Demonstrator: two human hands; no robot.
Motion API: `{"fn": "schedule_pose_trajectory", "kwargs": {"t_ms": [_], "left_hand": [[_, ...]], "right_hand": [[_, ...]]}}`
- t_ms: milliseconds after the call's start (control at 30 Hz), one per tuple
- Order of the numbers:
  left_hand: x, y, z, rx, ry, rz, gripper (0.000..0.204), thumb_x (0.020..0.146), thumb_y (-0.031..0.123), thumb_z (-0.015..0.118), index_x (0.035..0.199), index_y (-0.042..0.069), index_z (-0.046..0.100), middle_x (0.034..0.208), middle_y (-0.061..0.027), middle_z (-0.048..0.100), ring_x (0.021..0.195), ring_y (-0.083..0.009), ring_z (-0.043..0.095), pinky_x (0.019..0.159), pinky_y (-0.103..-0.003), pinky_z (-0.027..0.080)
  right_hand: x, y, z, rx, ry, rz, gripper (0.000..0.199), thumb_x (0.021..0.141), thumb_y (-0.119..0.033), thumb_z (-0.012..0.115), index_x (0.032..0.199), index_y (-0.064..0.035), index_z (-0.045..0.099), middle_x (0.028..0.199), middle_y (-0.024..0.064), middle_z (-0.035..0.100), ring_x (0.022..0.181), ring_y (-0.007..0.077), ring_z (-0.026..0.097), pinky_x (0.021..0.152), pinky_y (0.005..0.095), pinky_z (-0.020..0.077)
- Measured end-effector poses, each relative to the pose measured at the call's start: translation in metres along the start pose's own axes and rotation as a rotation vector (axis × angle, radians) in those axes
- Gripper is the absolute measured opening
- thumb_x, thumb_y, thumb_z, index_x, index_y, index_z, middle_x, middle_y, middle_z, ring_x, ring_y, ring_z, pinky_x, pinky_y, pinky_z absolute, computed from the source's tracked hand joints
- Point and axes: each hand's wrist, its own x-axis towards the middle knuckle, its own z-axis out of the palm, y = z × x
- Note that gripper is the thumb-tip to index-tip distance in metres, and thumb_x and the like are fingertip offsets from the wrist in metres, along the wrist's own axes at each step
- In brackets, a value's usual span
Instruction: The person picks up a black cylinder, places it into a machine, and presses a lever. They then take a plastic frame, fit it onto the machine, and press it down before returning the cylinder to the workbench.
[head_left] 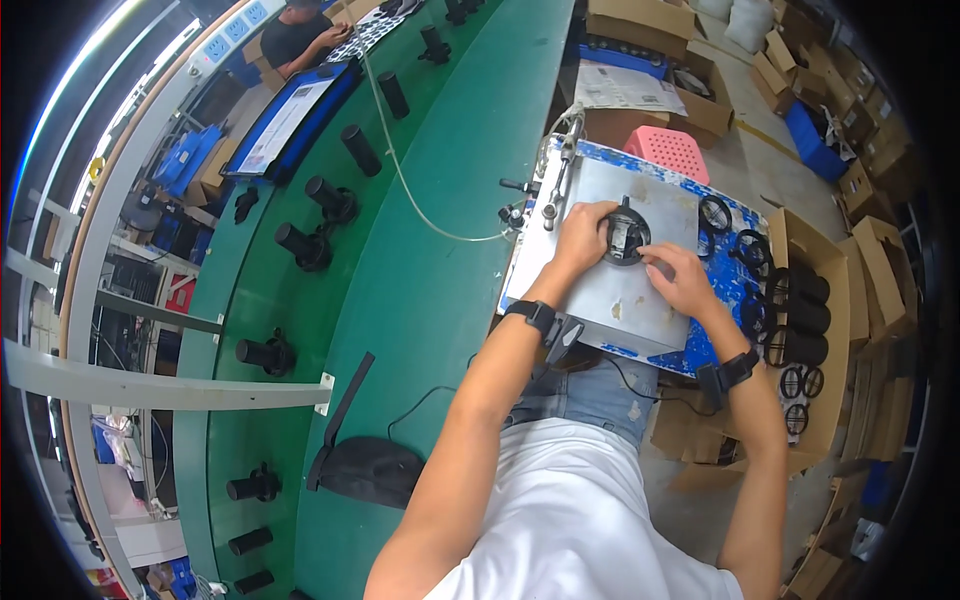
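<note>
Both hands work on a round black part [627,236] that sits on a grey metal plate [620,300], which rests on a blue-and-white patterned board [722,290] at the right edge of the green desk [450,200]. The left hand [583,235] closes its grip on the part's left rim, fingers curled around it. The right hand [682,280] pinches the part's lower right edge with thumb and forefinger. Each wrist wears a black strap.

Just right of the plate, several black rings [715,213] lie on the patterned board. Beyond them an open brown cardboard box [825,350] holds black cylinders [805,315] lying on their sides, with more rings beside them. A pink perforated plastic basket [668,152] stands above the plate, near another open carton with a printed white sheet [625,90] on top. Further brown cartons [850,110] and a blue bin [815,140] crowd the floor at upper right.

A thin clear hose [410,190] runs across the desk to a metal fitting [555,190] at the plate's left edge. Along the green belt to the left, black cylindrical parts [320,195] stand well apart in a row. A blue tray carrying a white paper sheet [290,115] lies at upper left, near another person's arm [318,42]. A black pouch [365,468] lies on the desk near the person's left elbow.
</note>
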Motion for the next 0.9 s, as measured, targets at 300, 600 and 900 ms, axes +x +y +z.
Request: {"fn": "schedule_pose_trajectory", "kwargs": {"t_ms": [300, 600, 900], "left_hand": [[-0.001, -0.002, -0.008, 0.006, -0.072, 0.079, 0.042, 0.079, 0.000, 0.055, 0.121, 0.000, 0.057, 0.126, -0.0207, 0.056, 0.117, -0.0383, 0.050, 0.102, -0.043, 0.039], [-0.045, 0.039, -0.087, -0.205, -0.246, 0.210, 0.030, 0.079, -0.002, 0.059, 0.108, 0.004, 0.065, 0.107, -0.0135, 0.066, 0.097, -0.0319, 0.064, 0.085, -0.037, 0.052], [0.103, -0.148, -0.266, -0.065, 0.535, -0.203, 0.010, 0.082, 0.005, 0.059, 0.089, 0.004, 0.065, 0.073, -0.0100, 0.065, 0.066, -0.0173, 0.065, 0.063, -0.029, 0.051]], "right_hand": [[-0.008, -0.008, 0.029, -0.036, 0.351, 0.235, 0.048, 0.076, -0.004, 0.060, 0.124, -0.0076, 0.059, 0.117, 0.0156, 0.056, 0.105, 0.0302, 0.055, 0.091, 0.0381, 0.0457], [-0.007, -0.028, 0.033, -0.383, 0.252, 0.267, 0.053, 0.075, -0.008, 0.062, 0.128, -0.0120, 0.058, 0.138, 0.0187, 0.044, 0.119, 0.0394, 0.045, 0.103, 0.0445, 0.0362], [0.001, -0.020, 0.030, -0.211, 0.249, 0.519, 0.071, 0.083, -0.020, 0.059, 0.143, 0.0052, 0.032, 0.145, 0.0233, 0.036, 0.135, 0.0391, 0.034, 0.113, 0.0424, 0.0228]]}}
